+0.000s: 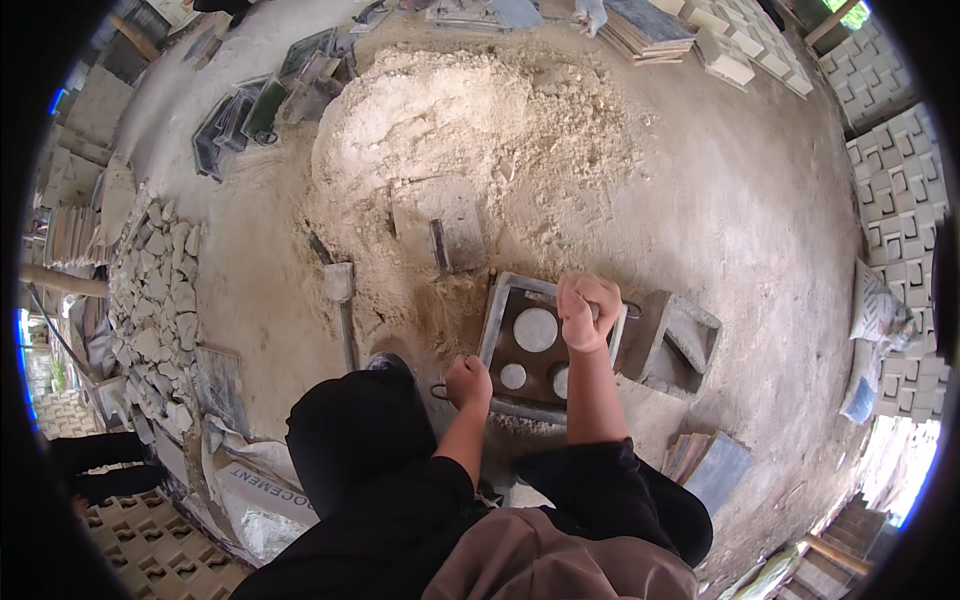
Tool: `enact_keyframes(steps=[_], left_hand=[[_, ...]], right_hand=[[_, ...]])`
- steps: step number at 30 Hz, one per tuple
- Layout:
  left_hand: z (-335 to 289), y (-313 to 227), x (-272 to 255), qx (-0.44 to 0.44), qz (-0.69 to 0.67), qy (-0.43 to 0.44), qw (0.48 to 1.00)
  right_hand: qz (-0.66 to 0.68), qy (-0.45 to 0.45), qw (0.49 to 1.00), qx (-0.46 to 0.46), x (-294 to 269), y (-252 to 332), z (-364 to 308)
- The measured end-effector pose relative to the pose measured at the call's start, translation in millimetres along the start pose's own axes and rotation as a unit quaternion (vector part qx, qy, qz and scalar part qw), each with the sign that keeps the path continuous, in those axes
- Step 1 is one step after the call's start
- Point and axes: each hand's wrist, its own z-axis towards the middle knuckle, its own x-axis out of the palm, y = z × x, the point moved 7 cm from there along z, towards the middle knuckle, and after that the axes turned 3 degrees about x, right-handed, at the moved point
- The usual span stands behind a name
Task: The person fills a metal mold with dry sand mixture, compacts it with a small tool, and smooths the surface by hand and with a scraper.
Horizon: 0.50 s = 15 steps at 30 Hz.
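Observation:
Between my knees lies a square metal mould [495,325] with a loop handle on its left and right sides. Flat pale discs [536,330] show in its brown-grey face, one of them partly hidden by my right forearm. My right hand [588,308] is closed in a fist over the mould's upper right part; a bit of something grey shows at the fingers, too little to name. At the mould's left edge my left hand [467,383] is closed too, close to the left loop handle [439,391]. Whatever it grips is hidden.
Ahead rises a heap of pale sandy material [440,120], with a flat metal trowel [465,235] at its near side. A long-handled tool [340,283] lies left of the mould, a rectangular metal box [655,350] right. Broken stones [150,310] and a sack [260,490] lie leftward.

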Motion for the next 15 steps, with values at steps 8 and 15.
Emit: enact_keyframes(steps=[8,15], left_hand=[[-8.4,11.4,2.1,-0.002,0.025,0.005,1.000],[-3.7,4.0,2.2,-0.013,-0.002,0.023,1.000]], right_hand=[[-0.091,0.019,0.995,0.019,23.4,-21.1,-17.1],[-0.088,0.002,0.996,-0.014,1.5,-8.2,-20.3]])
